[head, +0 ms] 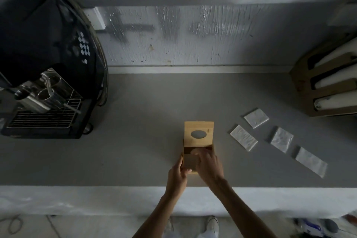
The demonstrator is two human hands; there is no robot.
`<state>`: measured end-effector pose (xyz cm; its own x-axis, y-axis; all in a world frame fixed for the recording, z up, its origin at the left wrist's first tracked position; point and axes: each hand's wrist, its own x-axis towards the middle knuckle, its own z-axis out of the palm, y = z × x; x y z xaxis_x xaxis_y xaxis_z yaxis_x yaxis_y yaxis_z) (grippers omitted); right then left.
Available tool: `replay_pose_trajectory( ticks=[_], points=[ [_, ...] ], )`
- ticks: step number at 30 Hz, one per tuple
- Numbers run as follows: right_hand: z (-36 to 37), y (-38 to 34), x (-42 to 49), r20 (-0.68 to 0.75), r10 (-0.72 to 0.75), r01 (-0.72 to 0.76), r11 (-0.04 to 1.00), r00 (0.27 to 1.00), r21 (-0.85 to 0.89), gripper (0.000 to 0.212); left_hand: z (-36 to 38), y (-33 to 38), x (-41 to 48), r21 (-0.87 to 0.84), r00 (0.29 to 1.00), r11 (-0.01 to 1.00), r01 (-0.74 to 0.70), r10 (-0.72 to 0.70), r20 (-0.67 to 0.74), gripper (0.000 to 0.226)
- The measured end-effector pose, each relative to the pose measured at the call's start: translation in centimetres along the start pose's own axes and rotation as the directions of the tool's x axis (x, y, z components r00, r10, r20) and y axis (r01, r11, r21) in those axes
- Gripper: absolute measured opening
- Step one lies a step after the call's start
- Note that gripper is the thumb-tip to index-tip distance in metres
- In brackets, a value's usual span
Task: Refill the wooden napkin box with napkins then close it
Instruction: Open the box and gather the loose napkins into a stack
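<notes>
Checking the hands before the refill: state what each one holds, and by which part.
The left hand grips the wooden napkin box by its near left side wall. The right hand reaches into the open box; whether it holds anything cannot be told.

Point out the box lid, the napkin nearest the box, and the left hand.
box lid [199,126]: head view, wood above its oval hole.
nearest napkin [243,137]: head view, its middle.
left hand [176,177]: head view, back of hand.

Grey counter [146,160], napkin box [199,131], four napkins [243,137], espresso machine [44,83]

4 napkins [256,118], 1 wooden napkin box [199,137], 1 coffee machine [48,63], 2 hands [208,164].
</notes>
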<state>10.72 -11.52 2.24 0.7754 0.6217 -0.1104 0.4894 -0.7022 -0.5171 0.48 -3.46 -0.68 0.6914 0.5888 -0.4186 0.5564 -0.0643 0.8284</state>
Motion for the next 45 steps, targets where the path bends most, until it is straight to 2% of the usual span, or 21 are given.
replay_pose_trajectory(
  ticks=[2, 4, 7, 15, 18, 20, 22, 24, 26, 27, 28, 29, 30, 31, 32, 41, 45],
  points=[
    [0.6, 0.2, 1.4, 0.298, -0.004, 0.025, 0.998, 0.955, -0.066, 0.02, 0.1, -0.1, 0.1, -0.009, 1.0, 1.0, 0.016, -0.016, -0.015, 0.062],
    [1.2, 0.1, 3.0, 0.43, 0.017, 0.046, 0.99, 0.902, -0.137, 0.024, 0.1, -0.1, 0.1, -0.028, 0.999, 0.999, 0.025, -0.026, -0.026, 0.062],
    [2.4, 0.1, 4.0, 0.451, 0.071, 0.037, 0.973, 0.89, -0.228, 0.027, 0.3, -0.3, 0.1, -0.071, 0.999, 0.997, 0.038, -0.04, -0.023, 0.061],
    [3.3, 1.0, 4.0, 0.488, 0.004, 0.203, 0.906, 0.873, -0.371, 0.04, 0.5, -0.4, 0.0, -0.119, 0.999, 0.992, 0.03, -0.033, -0.021, 0.059],
    [2.9, 1.2, 3.5, 0.509, -0.035, 0.273, 0.874, 0.86, -0.401, 0.037, 0.5, -0.3, -0.1, -0.113, 0.999, 0.993, 0.03, -0.032, -0.018, 0.06],
    [2.3, 0.9, 2.8, 0.447, -0.061, 0.223, 0.921, 0.892, -0.318, 0.034, 0.4, -0.1, 0.0, -0.095, 1.0, 0.995, 0.029, -0.029, -0.002, 0.062],
    [1.5, 0.5, 1.6, 0.309, -0.079, 0.129, 0.981, 0.948, -0.144, 0.034, 0.2, 0.4, 0.4, -0.076, 0.999, 0.997, 0.025, -0.023, 0.03, 0.063],
    [0.8, 0.3, -0.3, 0.078, -0.094, 0.095, 0.995, 0.993, -0.02, 0.035, -0.3, 0.9, 0.9, -0.032, 0.995, 0.999, 0.036, -0.033, 0.092, 0.065],
    [0.4, 0.8, -2.4, -0.198, -0.027, 0.037, 0.998, 0.98, 0.045, 0.039, -0.9, 1.1, 1.3, -0.028, 0.984, 0.998, 0.048, -0.043, 0.175, 0.06],
    [0.2, 1.5, -3.1, -0.273, 0.059, -0.029, 0.993, 0.96, 0.113, 0.039, -1.1, 1.2, 1.4, -0.038, 0.978, 0.998, 0.05, -0.041, 0.206, 0.057],
    [-0.1, 2.0, -3.6, -0.26, 0.187, -0.124, 0.963, 0.947, 0.24, 0.039, -1.3, 1.3, 1.5, -0.053, 0.975, 0.997, 0.048, -0.036, 0.22, 0.056],
    [-0.4, 2.3, -3.8, -0.14, 0.34, -0.258, 0.875, 0.93, 0.409, 0.043, -1.4, 1.4, 1.5, -0.071, 0.974, 0.996, 0.046, -0.029, 0.226, 0.055],
    [-0.6, 2.6, -3.9, 0.03, 0.433, -0.377, 0.747, 0.901, 0.547, 0.047, -1.3, 1.5, 1.5, -0.095, 0.973, 0.995, 0.044, -0.021, 0.23, 0.054],
    [-0.8, 2.9, -3.8, 0.151, 0.45, -0.431, 0.624, 0.88, 0.652, 0.047, -1.2, 1.7, 1.4, -0.118, 0.972, 0.992, 0.042, -0.013, 0.235, 0.053],
    [-1.1, 3.1, -3.7, 0.183, 0.434, -0.428, 0.576, 0.882, 0.697, 0.044, -0.9, 1.9, 1.3, -0.136, 0.971, 0.99, 0.041, -0.007, 0.239, 0.052],
    [-2.3, 8.6, -4.0, 0.021, 0.418, -0.316, 0.652, 0.908, 0.689, 0.034, 4.0, 4.8, 0.6, -0.18, 0.974, 0.983, 0.026, 0.016, 0.225, 0.043],
    [-3.0, 11.4, -3.3, 0.081, 0.376, -0.343, 0.709, 0.923, 0.616, 0.029, 4.9, 4.9, 1.7, -0.158, 0.976, 0.978, 0.137, -0.106, 0.193, 0.036]
  ],
)
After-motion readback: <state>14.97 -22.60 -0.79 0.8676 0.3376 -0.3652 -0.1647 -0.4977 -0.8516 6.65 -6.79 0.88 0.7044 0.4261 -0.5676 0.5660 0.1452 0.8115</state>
